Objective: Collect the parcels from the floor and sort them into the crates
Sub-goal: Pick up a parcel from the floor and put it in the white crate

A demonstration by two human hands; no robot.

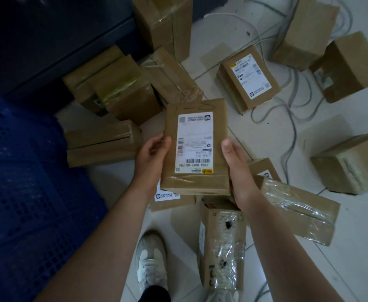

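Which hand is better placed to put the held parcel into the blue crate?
Probably the left hand: it grips the parcel on the edge facing the blue crate, which lies to the person's left. The right hand holds the far edge.

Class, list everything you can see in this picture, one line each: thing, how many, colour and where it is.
held parcel: one, brown with white label, centre, raised
floor parcels: at least twelve, brown, scattered over the pale tiled floor
crate: one, blue, left edge
cables: several, grey, looped on the floor at right
shoe: one, white-grey, bottom centre
left hand: one, grips the held parcel's left edge
right hand: one, grips its right edge
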